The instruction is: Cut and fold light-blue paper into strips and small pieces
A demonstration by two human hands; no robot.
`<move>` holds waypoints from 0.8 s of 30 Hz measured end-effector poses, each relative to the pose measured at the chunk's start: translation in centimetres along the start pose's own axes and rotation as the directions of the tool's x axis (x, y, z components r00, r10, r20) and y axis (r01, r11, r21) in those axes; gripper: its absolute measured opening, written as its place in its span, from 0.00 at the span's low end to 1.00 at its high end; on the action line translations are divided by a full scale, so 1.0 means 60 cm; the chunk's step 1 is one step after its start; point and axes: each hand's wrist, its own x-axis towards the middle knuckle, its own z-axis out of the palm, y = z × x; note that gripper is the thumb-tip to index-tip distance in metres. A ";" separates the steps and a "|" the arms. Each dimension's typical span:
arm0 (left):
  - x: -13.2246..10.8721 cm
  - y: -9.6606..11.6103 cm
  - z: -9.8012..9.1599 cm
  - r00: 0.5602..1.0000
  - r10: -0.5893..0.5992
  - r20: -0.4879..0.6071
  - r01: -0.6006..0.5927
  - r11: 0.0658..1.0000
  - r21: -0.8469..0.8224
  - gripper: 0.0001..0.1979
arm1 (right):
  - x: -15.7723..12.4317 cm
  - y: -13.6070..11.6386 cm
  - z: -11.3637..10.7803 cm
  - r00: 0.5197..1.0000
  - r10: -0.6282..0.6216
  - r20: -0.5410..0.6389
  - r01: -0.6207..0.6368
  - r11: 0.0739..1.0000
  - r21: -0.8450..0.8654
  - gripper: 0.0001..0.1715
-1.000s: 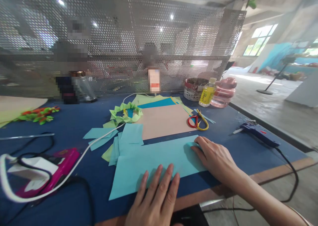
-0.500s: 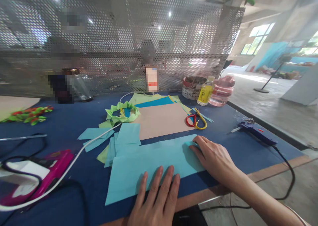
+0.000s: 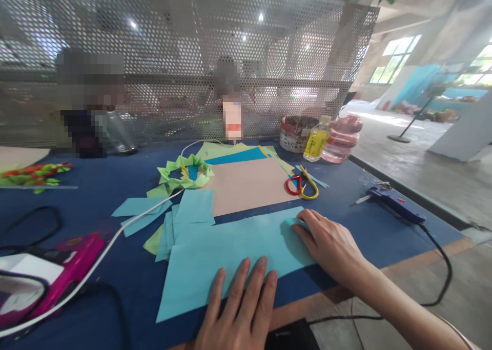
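A large light-blue paper sheet [image 3: 215, 260] lies on the blue table [image 3: 100, 186] near its front edge. My left hand [image 3: 240, 309] rests flat on the sheet's near edge with fingers stretched out. My right hand [image 3: 326, 242] presses on the sheet's right end, fingers bent over a folded corner. Smaller light-blue paper pieces [image 3: 172, 219] lie just left of the sheet. A pinkish-beige sheet [image 3: 249, 186] sits behind it on blue and green sheets.
Red-and-yellow scissors [image 3: 302, 186] and a blue glue gun [image 3: 395, 204] with a black cord lie to the right. A green folded paper ring [image 3: 184, 170], a pink device [image 3: 57, 265] with a white cable, a yellow bottle [image 3: 315, 142] and a perforated metal screen [image 3: 192, 63] stand around.
The view has drifted slightly, so things sit a little further left in the picture. Both hands stay on the light-blue sheet in nearly the same pose.
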 end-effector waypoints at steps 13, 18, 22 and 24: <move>-0.003 0.005 0.007 0.999 -0.036 0.002 0.036 0.999 -0.039 0.27 | -0.042 -0.023 0.004 0.958 -0.026 -0.285 0.030 1.000 0.008 0.39; -0.008 0.011 0.011 1.000 -0.027 0.005 0.027 0.997 -0.073 0.27 | -0.066 -0.050 0.011 0.983 -0.083 -0.161 0.096 0.993 0.074 0.48; -0.012 0.028 0.018 0.988 -0.156 -0.002 0.154 0.978 -0.142 0.29 | -0.073 -0.055 0.022 0.992 -0.061 -0.114 0.069 0.995 0.071 0.47; -0.013 0.034 0.019 0.981 -0.194 0.010 0.193 0.967 -0.164 0.31 | -0.075 -0.052 0.023 0.993 -0.030 -0.110 0.038 0.997 0.065 0.48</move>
